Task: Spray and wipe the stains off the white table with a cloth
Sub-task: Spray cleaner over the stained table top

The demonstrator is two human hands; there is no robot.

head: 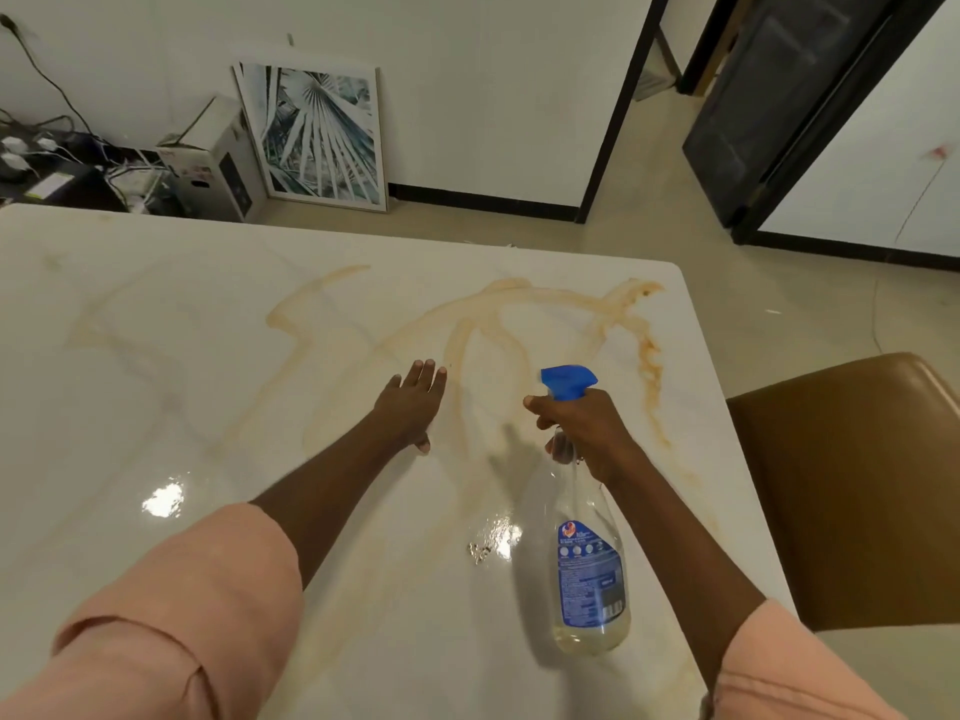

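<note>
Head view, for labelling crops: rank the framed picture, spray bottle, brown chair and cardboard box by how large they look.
1. brown chair, cut off by the frame
2. framed picture
3. spray bottle, though nearness inflates it
4. cardboard box
The picture and the bottle look close.

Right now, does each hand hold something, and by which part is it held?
The right hand holds the spray bottle by its neck, just under the blue trigger head. The left hand holds nothing; it lies open over the white table.
</note>
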